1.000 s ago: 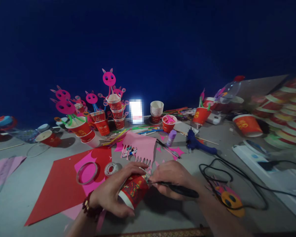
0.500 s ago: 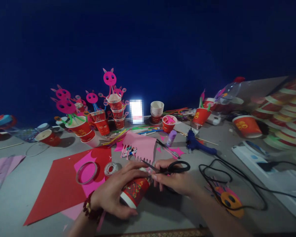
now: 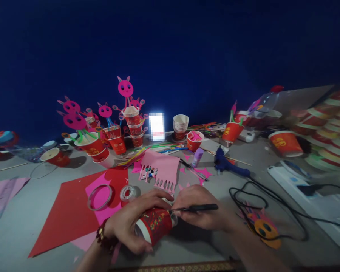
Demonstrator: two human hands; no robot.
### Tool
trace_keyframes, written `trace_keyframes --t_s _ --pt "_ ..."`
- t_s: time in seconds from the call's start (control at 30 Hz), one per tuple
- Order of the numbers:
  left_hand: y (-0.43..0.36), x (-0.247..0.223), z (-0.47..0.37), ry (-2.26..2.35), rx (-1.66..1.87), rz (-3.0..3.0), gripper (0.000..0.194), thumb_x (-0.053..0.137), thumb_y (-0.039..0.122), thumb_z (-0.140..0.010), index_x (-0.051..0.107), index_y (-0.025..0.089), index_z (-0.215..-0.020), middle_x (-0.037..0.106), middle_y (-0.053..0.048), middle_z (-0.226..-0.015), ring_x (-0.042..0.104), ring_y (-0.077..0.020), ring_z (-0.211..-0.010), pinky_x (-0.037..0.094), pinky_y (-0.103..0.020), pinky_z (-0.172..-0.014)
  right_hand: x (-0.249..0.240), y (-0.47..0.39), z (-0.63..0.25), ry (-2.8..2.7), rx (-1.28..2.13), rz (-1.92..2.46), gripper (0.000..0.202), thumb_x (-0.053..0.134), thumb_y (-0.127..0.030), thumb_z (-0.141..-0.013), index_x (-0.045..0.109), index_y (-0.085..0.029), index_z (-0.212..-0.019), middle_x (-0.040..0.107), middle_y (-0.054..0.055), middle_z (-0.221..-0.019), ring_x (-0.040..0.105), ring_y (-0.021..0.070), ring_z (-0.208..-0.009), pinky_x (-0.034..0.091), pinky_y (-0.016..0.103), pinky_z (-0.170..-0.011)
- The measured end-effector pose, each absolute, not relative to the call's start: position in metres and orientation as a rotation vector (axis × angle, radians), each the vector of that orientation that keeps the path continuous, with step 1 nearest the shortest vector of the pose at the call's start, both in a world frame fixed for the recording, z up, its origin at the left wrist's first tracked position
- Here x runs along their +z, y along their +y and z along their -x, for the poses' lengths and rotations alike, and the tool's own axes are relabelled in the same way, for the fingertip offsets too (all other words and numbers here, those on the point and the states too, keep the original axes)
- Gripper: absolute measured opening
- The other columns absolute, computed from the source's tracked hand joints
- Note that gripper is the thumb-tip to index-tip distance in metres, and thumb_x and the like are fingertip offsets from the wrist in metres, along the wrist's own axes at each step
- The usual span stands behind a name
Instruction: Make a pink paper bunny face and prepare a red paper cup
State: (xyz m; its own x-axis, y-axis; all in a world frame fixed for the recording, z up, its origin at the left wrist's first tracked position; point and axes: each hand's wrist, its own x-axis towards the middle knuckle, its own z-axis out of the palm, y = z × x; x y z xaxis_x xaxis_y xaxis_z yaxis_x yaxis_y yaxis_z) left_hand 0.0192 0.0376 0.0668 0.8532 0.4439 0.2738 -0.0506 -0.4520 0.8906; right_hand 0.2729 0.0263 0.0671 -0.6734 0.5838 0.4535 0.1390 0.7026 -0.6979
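Observation:
A red patterned paper cup [image 3: 158, 223] lies on its side, its white rim toward the lower left. My left hand [image 3: 133, 221] is wrapped over it from above, thumb near the rim. Black-handled scissors [image 3: 202, 207] are in my right hand [image 3: 197, 206], seen edge-on with the blades at the cup's base end. Whether the blades are apart or together I cannot tell. Just beyond the hands lies a pink sheet [image 3: 163, 168] with a row of cut-outs along its near edge. A roll of clear tape [image 3: 128, 193] sits beside my left hand.
Red card [image 3: 61, 217] carries a bangle-like ring [image 3: 99, 197] on the left. Behind stand decorated cups [image 3: 136, 129], a cup stack [image 3: 180, 124] and a bright blurred screen [image 3: 156, 127]. A blue glue gun [image 3: 229, 164] trails a black cable [image 3: 274, 204] past a power strip [image 3: 308, 204] on the right.
The scissors have turned from showing their loop handles to edge-on, as my right hand rolled over and stayed at the cup's base. The cup has shifted slightly under my left hand.

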Motion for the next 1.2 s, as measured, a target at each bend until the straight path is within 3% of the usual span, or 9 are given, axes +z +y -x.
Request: trace_keyframes --t_s 0.17,0.4,0.6,0.77,0.87,0.93,1.03,1.13,1.2 --pt "0.039 0.070 -0.021 0.232 0.538 -1.769 0.080 0.082 0.057 -0.063 0.060 0.022 -0.132 0.057 -0.017 -0.131 0.055 -0.0402 -0.121 0.040 -0.052 -0.104 0.066 0.029 -0.277 -2.206 0.989 0.465 0.025 0.054 -0.030 -0.098 0.076 -0.018 -0.094 0.077 0.007 -0.081 0.069 0.0181 -0.076 0.050 0.027 -0.070" --pt "0.035 0.076 -0.023 0.260 0.467 -1.638 0.072 0.073 0.063 -0.071 0.065 0.017 -0.127 0.060 -0.020 -0.125 0.057 -0.0418 -0.118 0.038 -0.052 -0.104 0.064 0.028 -0.278 -2.172 1.208 0.371 0.018 0.061 -0.027 -0.096 0.077 -0.021 -0.099 0.079 0.007 -0.088 0.071 0.0194 -0.084 0.053 0.029 -0.079" --pt "0.033 0.069 -0.022 0.260 0.471 -1.622 0.074 0.072 0.064 -0.072 0.063 0.021 -0.131 0.058 -0.018 -0.130 0.053 -0.0416 -0.124 0.035 -0.053 -0.108 0.068 0.026 -0.277 -2.115 1.177 0.438 0.019 0.062 -0.029 -0.094 0.077 -0.018 -0.091 0.076 0.006 -0.078 0.067 0.0174 -0.072 0.053 0.028 -0.069" --pt "0.031 0.055 -0.017 0.305 0.679 -1.795 0.093 0.081 0.056 -0.068 0.044 0.025 -0.148 0.044 -0.018 -0.150 0.036 -0.0443 -0.140 0.026 -0.058 -0.114 0.071 0.022 -0.275 -1.728 1.202 0.710 0.019 0.068 -0.034 -0.089 0.073 -0.018 -0.079 0.069 0.002 -0.069 0.062 0.0144 -0.061 0.052 0.025 -0.058" --pt "0.029 0.046 -0.015 0.420 0.808 -1.860 0.102 0.080 0.055 -0.070 0.032 0.025 -0.154 0.031 -0.017 -0.159 0.026 -0.0448 -0.146 0.021 -0.058 -0.118 0.064 0.022 -0.272 -1.386 1.304 0.839 0.020 0.067 -0.037 -0.091 0.074 -0.018 -0.090 0.071 0.002 -0.073 0.063 0.0133 -0.058 0.053 0.023 -0.055" --pt "0.028 0.042 -0.015 0.477 0.846 -1.838 0.109 0.079 0.055 -0.070 0.021 0.026 -0.157 0.018 -0.016 -0.164 0.025 -0.0456 -0.146 0.025 -0.057 -0.117 0.059 0.024 -0.270 -1.293 1.274 0.861 0.024 0.062 -0.039 -0.095 0.074 -0.019 -0.101 0.073 0.003 -0.077 0.064 0.0130 -0.057 0.054 0.023 -0.054" --pt "0.027 0.038 -0.016 0.486 0.905 -1.827 0.114 0.079 0.053 -0.072 0.010 0.028 -0.159 0.008 -0.014 -0.167 0.024 -0.0450 -0.147 0.030 -0.056 -0.116 0.054 0.027 -0.267 -1.466 1.086 0.856 0.024 0.056 -0.036 -0.099 0.075 -0.024 -0.108 0.077 0.004 -0.086 0.070 0.0153 -0.066 0.059 0.026 -0.065" --pt "0.027 0.036 -0.016 0.504 0.967 -1.897 0.113 0.077 0.053 -0.073 0.009 0.027 -0.159 0.009 -0.013 -0.167 0.013 -0.0432 -0.151 0.017 -0.057 -0.121 0.049 0.027 -0.265 -1.734 0.821 0.816 0.019 0.061 -0.030 -0.097 0.076 -0.028 -0.109 0.079 0.004 -0.101 0.074 0.0199 -0.089 0.060 0.031 -0.083" --pt "0.028 0.036 -0.016 0.550 0.935 -1.955 0.112 0.077 0.048 -0.074 0.008 0.026 -0.160 0.010 -0.013 -0.167 0.009 -0.0419 -0.152 0.010 -0.057 -0.122 0.047 0.026 -0.264 -1.795 0.677 0.761 0.022 0.063 -0.025 -0.096 0.074 -0.029 -0.114 0.079 0.003 -0.104 0.074 0.0205 -0.095 0.060 0.031 -0.086"
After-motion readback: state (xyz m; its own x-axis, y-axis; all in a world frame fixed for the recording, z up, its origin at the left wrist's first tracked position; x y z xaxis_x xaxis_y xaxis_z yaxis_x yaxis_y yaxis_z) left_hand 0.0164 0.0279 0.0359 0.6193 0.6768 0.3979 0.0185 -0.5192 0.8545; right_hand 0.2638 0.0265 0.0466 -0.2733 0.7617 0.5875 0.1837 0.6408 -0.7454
